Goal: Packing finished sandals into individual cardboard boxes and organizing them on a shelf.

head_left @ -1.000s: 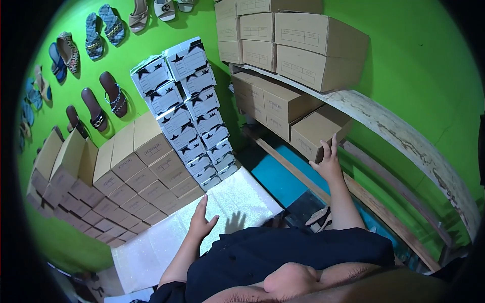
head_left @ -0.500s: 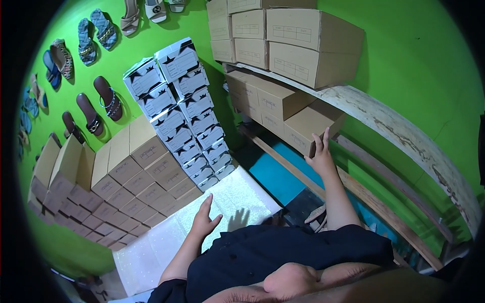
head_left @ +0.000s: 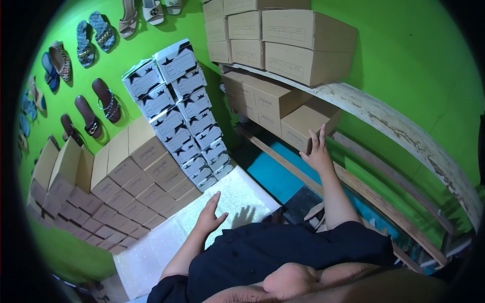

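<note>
My left hand point(head_left: 209, 218) is held above the white glittery tabletop point(head_left: 146, 255), its fingers stretched and its thumb apart, with nothing in it. A hand-shaped shadow falls on the surface beside it. Raised on the right, my right hand point(head_left: 318, 154) has its fingers spread upward, in front of a brown cardboard box point(head_left: 303, 126) on the lower shelf. A narrow dark brown patch shows between its thumb and fingers; whether this is a held thing or the box's shaded side, I cannot tell. Contact with the box is also unclear.
White boxes with black stars point(head_left: 172, 126) stand in two tall columns beyond the table. Brown boxes point(head_left: 146, 144) are stacked at left, below sandals point(head_left: 106, 98) hung on the green wall. More cartons point(head_left: 288, 60) fill the upper shelf point(head_left: 374, 108). A wooden rail point(head_left: 283, 159) runs below.
The whole view has shifted slightly, boxes and shelf moving a little left. Both hands keep nearly the same pose, with the right hand's fingers a bit more spread.
</note>
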Action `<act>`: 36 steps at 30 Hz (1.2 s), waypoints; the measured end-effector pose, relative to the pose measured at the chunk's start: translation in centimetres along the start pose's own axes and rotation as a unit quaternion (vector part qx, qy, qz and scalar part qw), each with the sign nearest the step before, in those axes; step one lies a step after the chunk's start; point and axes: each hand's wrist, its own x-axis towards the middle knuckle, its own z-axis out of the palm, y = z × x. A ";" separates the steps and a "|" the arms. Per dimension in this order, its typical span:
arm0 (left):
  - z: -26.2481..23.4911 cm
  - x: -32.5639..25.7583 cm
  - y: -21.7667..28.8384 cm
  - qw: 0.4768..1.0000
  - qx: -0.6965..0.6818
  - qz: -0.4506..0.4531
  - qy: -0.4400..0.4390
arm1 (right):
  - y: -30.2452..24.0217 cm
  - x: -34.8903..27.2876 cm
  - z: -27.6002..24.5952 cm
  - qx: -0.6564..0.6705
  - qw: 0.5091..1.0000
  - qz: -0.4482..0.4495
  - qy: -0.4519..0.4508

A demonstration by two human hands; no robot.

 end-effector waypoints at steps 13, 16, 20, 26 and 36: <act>-6.2 -10.2 -4.3 0.989 0.013 -0.117 0.090 | -9.9 -3.0 6.7 -0.032 0.958 -0.206 0.195; -7.9 -14.2 -5.6 0.981 0.008 -0.161 0.111 | -15.8 -3.7 10.8 0.027 0.955 -0.265 0.129; -10.0 -20.6 -7.1 0.968 0.034 -0.202 0.144 | -24.3 -6.3 15.6 0.122 0.943 -0.305 0.052; -13.4 -32.3 -8.8 0.925 0.033 -0.302 0.228 | -36.2 -12.2 20.6 0.189 0.896 -0.394 -0.076; -18.1 -50.8 -11.9 0.837 0.076 -0.440 0.316 | -52.9 -22.1 25.0 0.281 0.806 -0.473 -0.220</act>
